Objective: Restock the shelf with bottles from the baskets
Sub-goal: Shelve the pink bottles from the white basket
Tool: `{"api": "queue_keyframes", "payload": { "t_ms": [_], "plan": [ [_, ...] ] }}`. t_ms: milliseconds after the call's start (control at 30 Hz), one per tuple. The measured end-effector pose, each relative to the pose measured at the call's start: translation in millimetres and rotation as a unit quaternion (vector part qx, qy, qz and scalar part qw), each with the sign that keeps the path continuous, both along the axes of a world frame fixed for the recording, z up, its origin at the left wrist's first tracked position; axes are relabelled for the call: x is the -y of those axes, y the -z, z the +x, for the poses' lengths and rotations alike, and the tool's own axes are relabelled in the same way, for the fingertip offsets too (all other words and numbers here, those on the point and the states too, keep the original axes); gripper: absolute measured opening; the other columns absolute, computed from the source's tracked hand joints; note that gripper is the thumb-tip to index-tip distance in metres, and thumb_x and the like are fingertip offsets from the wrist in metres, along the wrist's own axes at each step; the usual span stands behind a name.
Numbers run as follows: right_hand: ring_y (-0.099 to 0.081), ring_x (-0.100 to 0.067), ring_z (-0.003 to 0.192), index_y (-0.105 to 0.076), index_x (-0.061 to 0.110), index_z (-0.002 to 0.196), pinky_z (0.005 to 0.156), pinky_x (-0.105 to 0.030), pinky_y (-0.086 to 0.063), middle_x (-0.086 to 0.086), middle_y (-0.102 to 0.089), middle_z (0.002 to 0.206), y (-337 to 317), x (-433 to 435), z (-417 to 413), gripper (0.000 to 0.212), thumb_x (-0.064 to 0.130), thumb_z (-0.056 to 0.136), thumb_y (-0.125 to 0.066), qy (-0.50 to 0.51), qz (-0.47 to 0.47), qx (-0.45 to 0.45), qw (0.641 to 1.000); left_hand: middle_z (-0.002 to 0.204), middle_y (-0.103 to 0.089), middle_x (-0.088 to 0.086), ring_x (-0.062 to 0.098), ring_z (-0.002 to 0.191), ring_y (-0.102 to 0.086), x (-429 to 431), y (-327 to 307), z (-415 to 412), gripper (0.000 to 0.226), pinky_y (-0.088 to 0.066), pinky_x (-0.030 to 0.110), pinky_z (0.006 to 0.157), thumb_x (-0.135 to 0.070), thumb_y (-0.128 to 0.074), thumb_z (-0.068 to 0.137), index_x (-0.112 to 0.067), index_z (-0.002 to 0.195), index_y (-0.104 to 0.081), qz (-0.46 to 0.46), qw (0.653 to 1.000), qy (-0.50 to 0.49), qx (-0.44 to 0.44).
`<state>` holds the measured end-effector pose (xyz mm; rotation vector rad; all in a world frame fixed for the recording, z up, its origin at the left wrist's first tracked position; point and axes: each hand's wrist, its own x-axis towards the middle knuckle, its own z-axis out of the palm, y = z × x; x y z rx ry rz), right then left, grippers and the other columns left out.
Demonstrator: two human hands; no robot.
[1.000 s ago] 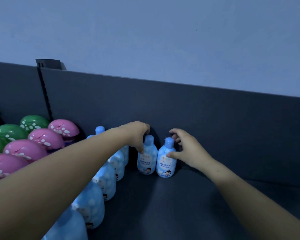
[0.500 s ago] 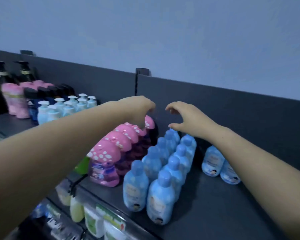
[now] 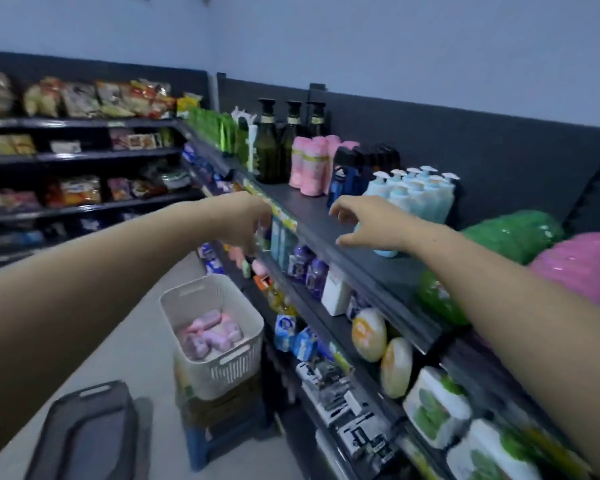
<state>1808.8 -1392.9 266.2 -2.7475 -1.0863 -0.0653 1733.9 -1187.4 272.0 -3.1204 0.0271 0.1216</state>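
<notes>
The pink bottles [image 3: 207, 336] now come into view; they lie loose in the white basket [image 3: 222, 375], which sits on a blue stool [image 3: 201, 445] in the aisle, below and to the left of the shelving. A second ago the view held only the back of the shelf, with both hands on two small blue bottles standing side by side there; those bottles are released and are now out of view to the right.

My left hand [image 3: 248, 221] is off the stock and hangs at the front edge of the top shelf [image 3: 309, 209], fingers loosely curled and pointing down, holding nothing; blur hides the fingertips. My right hand [image 3: 368, 223] hovers over the bare front of that shelf, fingers relaxed and apart, thumb out, also empty.

Judgement: the blue pair is placed; that step is closed. The turn toward the aisle indicates a refill trip; the white basket is the likely next source.

A pink row [image 3: 307, 168] of similar colour stands on the top shelf between dark green pump bottles [image 3: 278, 147] and light-blue pump bottles [image 3: 420, 195]; open shelf in front of it could take more. A dark basket [image 3: 87, 431] lies nearer me on the floor; its contents cannot be seen.
</notes>
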Motion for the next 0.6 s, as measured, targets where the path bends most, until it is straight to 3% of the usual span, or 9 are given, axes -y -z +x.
{"api": "queue_keyframes", "payload": {
  "t_ms": [200,367,500,600],
  "plan": [
    [-0.057,-0.027,0.103,-0.049,0.01,0.124,0.088,-0.04,-0.048,-0.01,-0.059,0.116,48.5,-123.6,9.7,0.046,0.022,0.083,-0.067,-0.083,-0.063,-0.044,0.994,0.113,-0.062,0.008,0.024,0.101,-0.056,-101.1,49.7,-18.9,0.048,-0.044,0.029,0.081,-0.015,-0.074,0.076,-0.009,0.12,-0.056,-0.074,0.993,-0.093,-0.021],
    [-0.054,-0.022,0.099,-0.049,0.012,0.125,0.078,-0.03,-0.043,-0.008,-0.059,0.116,90.6,-198.2,37.3,0.046,0.024,0.084,-0.066,-0.148,-0.11,-0.05,0.982,0.118,-0.059,0.006,0.024,0.106,-0.055,-150.0,86.6,-1.9,0.052,-0.042,0.03,0.079,-0.018,-0.075,0.077,-0.012,0.124,-0.053,-0.105,0.981,-0.16,-0.024],
    [-0.056,-0.023,0.102,-0.049,0.015,0.124,0.087,-0.039,-0.048,-0.005,-0.059,0.118,126.6,-246.2,80.7,0.046,0.025,0.083,-0.066,-0.17,-0.136,-0.073,0.973,0.119,-0.058,0.008,0.027,0.106,-0.054,-195.3,118.6,30.9,0.052,-0.044,0.033,0.084,-0.019,-0.075,0.077,-0.012,0.123,-0.053,-0.1,0.974,-0.199,-0.048],
    [-0.055,-0.021,0.106,-0.048,0.016,0.127,0.088,-0.036,-0.048,-0.004,-0.059,0.117,151.5,-277.7,120.2,0.048,0.026,0.083,-0.066,-0.185,-0.138,-0.094,0.969,0.122,-0.057,0.008,0.027,0.109,-0.054,-224.3,146.0,62.2,0.051,-0.042,0.03,0.082,-0.016,-0.073,0.079,-0.011,0.125,-0.052,-0.115,0.964,-0.227,-0.075]
  ]
}}
